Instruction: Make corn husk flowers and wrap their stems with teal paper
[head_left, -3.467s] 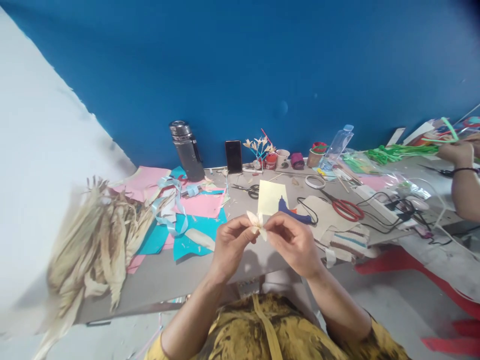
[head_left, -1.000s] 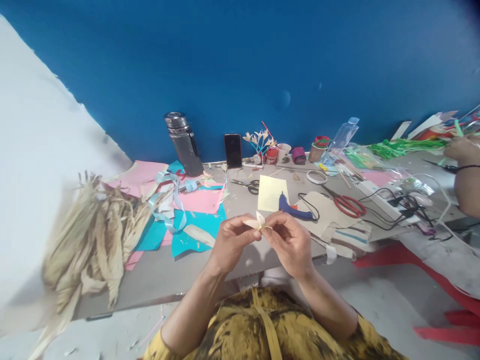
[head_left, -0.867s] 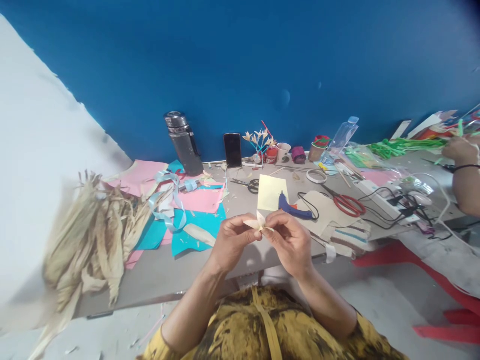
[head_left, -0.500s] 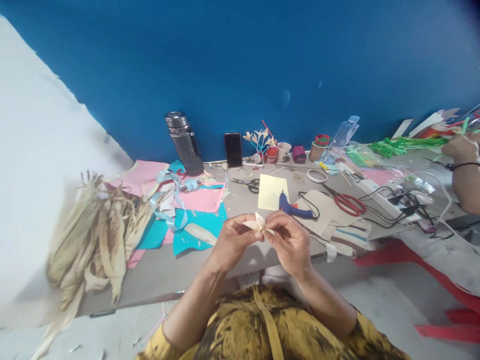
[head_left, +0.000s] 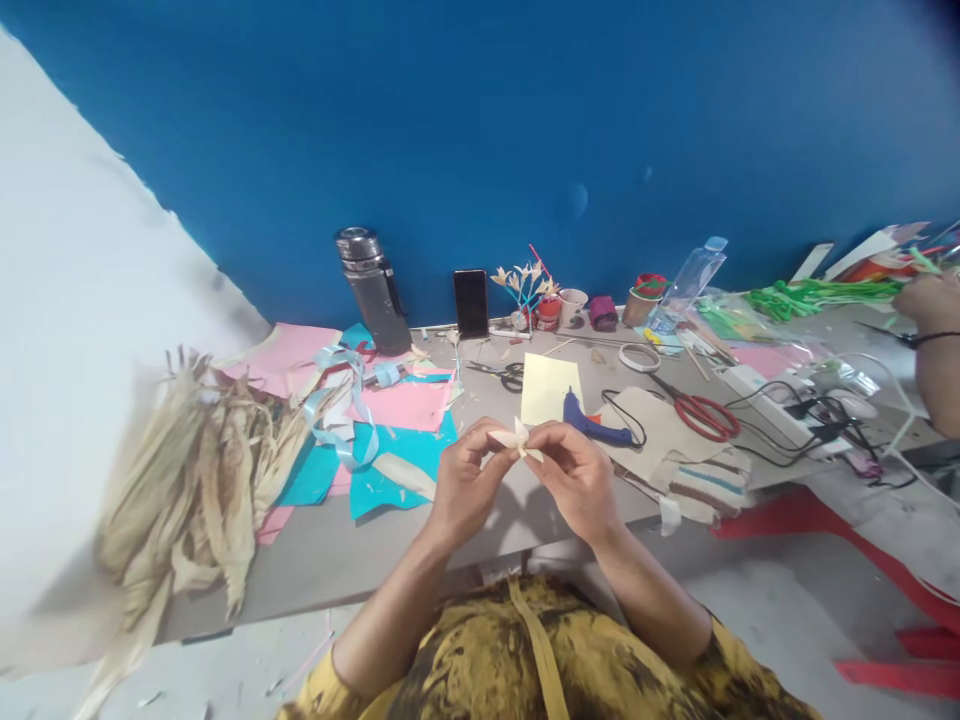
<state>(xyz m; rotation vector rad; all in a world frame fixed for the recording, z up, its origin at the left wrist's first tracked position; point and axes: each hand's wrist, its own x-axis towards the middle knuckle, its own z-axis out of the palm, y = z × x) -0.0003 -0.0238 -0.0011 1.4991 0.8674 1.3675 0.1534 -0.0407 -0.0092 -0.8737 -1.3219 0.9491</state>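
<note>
Between my two hands is a small cream flower with pointed petals [head_left: 519, 437], which looks made of corn husk. My left hand [head_left: 471, 478] pinches its left petal and base between thumb and fingers. My right hand [head_left: 576, 480] is closed on its right side, thumb near the centre. Both hands are raised over the table's front part. Just beyond my right hand lies a blue hot glue gun [head_left: 596, 424], partly on a pale yellow sheet [head_left: 549, 380]. Left of my hands, a loose husk piece [head_left: 405, 474] rests on blue paper [head_left: 367, 500].
Dried corn husks [head_left: 180, 490] hang over the table's left edge. Along the back stand a flask [head_left: 371, 295], a phone [head_left: 471, 305] and finished husk flowers [head_left: 523, 285]. Red-handled scissors [head_left: 705, 417] and a power strip [head_left: 780, 405] are at right. Another person's hand [head_left: 930, 300] is at far right.
The flower has turned slightly between my fingers, and both hands have risen a little. The whole view has shifted slightly. The other person's hand has moved slightly.
</note>
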